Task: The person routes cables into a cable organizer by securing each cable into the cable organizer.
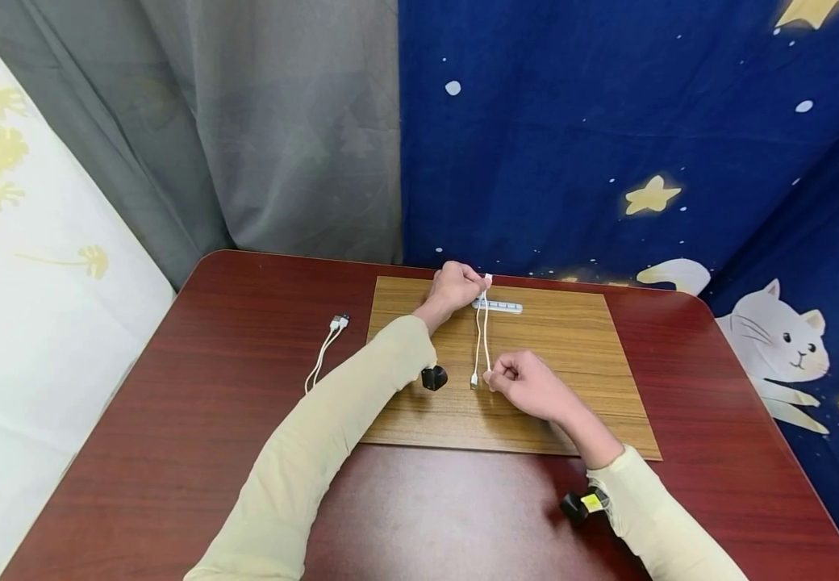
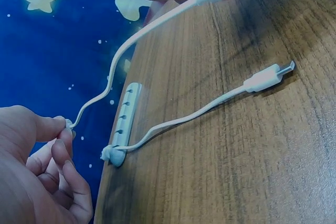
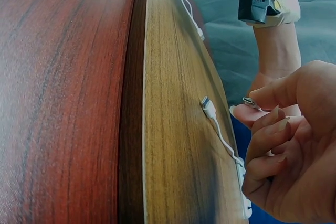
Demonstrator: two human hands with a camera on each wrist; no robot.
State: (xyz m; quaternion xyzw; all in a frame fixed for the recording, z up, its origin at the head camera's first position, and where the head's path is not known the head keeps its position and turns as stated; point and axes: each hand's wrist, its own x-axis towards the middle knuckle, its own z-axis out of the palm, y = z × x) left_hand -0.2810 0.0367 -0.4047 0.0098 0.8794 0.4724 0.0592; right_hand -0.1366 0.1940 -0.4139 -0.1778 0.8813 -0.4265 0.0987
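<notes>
One slim white cable (image 2: 113, 65) curves above the wood-grained board (image 1: 557, 363), pinched by the left hand (image 1: 456, 286) near the notched clip (image 1: 507, 307) and by the right hand (image 1: 533, 387) at its metal-tipped plug (image 3: 249, 100). Another strand (image 2: 195, 114) meets the clip's rounded end.

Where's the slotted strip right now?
In the head view, the slotted strip lies near the far edge of the wooden board, just right of the left hand, with a white cable crossing its left end.

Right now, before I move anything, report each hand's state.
Left hand: closed, pinching a white cable between thumb and finger.
Right hand: closed, pinching that cable's plug between thumb and finger.
</notes>
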